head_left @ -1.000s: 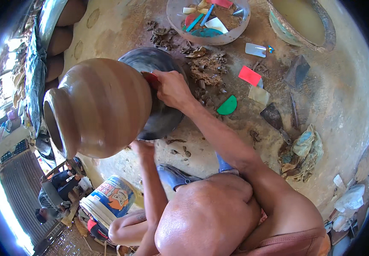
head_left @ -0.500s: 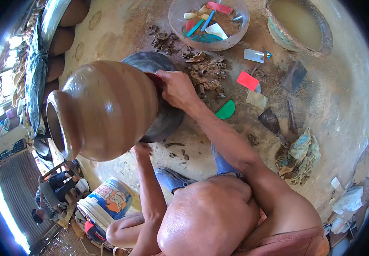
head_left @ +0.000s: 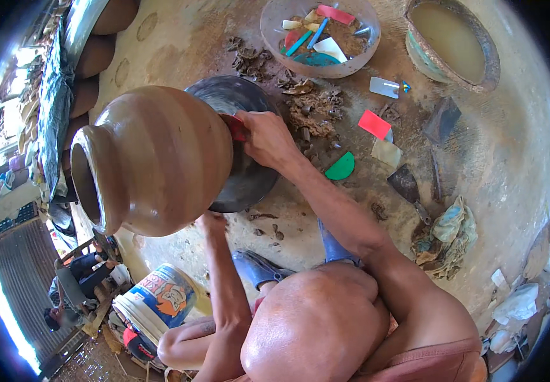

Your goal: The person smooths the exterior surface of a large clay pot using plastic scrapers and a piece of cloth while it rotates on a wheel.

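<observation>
A wet brown clay pot point(head_left: 160, 159) with a wide rim facing left stands at the dark wheel point(head_left: 246, 191). My right hand point(head_left: 263, 137) is closed on a red scraper point(head_left: 237, 127), which it holds against the pot's side where it meets the wheel. My left hand point(head_left: 213, 224) is low beside the wheel, just under the pot's belly; its fingertips are partly hidden, so I cannot tell if they hold anything.
A plastic bowl point(head_left: 364, 51) of colored pieces and a water tub point(head_left: 491, 63) stand behind. Several scrapers point(head_left: 340, 165), clay scraps and a rag point(head_left: 450, 229) lie rightward. At lower left are a bucket point(head_left: 154, 299) and a seated person point(head_left: 81, 286). Dark pots point(head_left: 93, 60) line the left.
The view has shifted slightly. My right hand stays at the pot with the red scraper, and my left hand remains low by the wheel; both show only slight movement.
</observation>
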`<control>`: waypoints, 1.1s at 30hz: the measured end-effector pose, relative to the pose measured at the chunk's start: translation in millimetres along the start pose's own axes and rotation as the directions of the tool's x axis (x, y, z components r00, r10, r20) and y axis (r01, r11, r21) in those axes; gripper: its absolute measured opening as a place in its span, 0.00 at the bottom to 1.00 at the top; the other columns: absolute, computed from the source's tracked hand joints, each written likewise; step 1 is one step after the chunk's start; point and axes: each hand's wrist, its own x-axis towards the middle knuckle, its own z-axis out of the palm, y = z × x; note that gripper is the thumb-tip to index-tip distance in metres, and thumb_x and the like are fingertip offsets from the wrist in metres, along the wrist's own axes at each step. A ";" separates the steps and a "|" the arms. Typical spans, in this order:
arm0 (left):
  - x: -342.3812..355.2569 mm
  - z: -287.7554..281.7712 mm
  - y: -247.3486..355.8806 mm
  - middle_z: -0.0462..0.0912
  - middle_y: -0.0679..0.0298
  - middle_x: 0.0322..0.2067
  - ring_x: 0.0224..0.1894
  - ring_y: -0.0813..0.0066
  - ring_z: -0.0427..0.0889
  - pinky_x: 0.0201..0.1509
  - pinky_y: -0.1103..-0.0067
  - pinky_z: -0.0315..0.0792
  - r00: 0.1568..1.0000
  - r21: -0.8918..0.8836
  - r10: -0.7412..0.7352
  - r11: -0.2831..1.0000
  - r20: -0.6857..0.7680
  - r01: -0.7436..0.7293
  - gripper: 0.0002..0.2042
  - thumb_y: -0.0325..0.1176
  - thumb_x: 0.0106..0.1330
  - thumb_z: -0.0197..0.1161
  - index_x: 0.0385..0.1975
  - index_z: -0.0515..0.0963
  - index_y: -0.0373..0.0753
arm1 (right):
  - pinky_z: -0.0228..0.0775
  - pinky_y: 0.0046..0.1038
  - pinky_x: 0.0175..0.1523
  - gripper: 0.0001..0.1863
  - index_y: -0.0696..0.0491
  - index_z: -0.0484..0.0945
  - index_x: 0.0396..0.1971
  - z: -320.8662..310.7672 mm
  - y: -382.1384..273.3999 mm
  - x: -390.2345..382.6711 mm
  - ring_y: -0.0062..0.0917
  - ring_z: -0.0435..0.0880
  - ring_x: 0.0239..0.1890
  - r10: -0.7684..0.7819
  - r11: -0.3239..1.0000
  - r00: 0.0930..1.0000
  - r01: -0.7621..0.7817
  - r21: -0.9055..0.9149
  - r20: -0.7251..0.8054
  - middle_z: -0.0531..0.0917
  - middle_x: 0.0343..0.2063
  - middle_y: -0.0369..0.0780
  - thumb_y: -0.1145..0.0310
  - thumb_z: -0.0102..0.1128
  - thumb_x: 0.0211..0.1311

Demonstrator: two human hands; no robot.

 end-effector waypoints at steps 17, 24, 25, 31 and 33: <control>-87.1 95.1 -67.0 0.75 0.53 0.62 0.53 0.56 0.81 0.54 0.59 0.77 0.901 -0.096 -0.196 0.980 -0.386 0.172 0.38 0.70 0.73 0.49 0.68 0.67 0.43 | 0.75 0.50 0.46 0.14 0.53 0.79 0.40 -25.9 48.8 -33.7 0.52 0.83 0.42 0.046 0.986 0.996 -0.059 -0.156 -0.082 0.82 0.35 0.49 0.76 0.61 0.50; -79.7 73.7 -13.5 0.76 0.54 0.61 0.55 0.50 0.80 0.52 0.60 0.82 0.927 0.024 -0.323 0.942 -0.189 0.333 0.35 0.66 0.72 0.51 0.70 0.66 0.47 | 0.72 0.50 0.46 0.14 0.55 0.77 0.39 -28.1 31.1 -26.8 0.53 0.81 0.42 0.017 0.992 0.993 -0.031 -0.121 -0.114 0.80 0.33 0.50 0.79 0.59 0.49; -34.4 23.0 0.3 0.74 0.53 0.65 0.64 0.53 0.76 0.53 0.56 0.82 0.968 -0.072 -0.242 0.966 0.065 0.247 0.34 0.64 0.74 0.48 0.69 0.66 0.45 | 0.71 0.50 0.46 0.14 0.56 0.77 0.38 -20.6 11.7 -19.2 0.54 0.80 0.42 -0.003 0.997 0.995 -0.005 -0.080 -0.104 0.79 0.33 0.50 0.81 0.58 0.48; -86.7 95.3 -39.3 0.74 0.51 0.65 0.63 0.55 0.78 0.62 0.59 0.77 0.914 -0.155 -0.196 0.977 -0.356 0.149 0.39 0.70 0.74 0.45 0.69 0.67 0.41 | 0.72 0.50 0.46 0.15 0.55 0.77 0.39 -12.1 15.2 -22.8 0.53 0.81 0.43 0.003 0.996 0.997 -0.010 -0.094 -0.079 0.80 0.34 0.50 0.80 0.60 0.48; -111.5 74.8 -63.8 0.81 0.53 0.55 0.47 0.55 0.85 0.50 0.63 0.81 0.937 -0.049 -0.345 0.938 -0.061 0.342 0.40 0.72 0.72 0.47 0.66 0.68 0.40 | 0.72 0.50 0.46 0.15 0.55 0.77 0.38 -9.1 14.3 -20.6 0.53 0.81 0.43 -0.010 0.998 0.997 0.004 -0.064 -0.082 0.80 0.34 0.49 0.80 0.60 0.47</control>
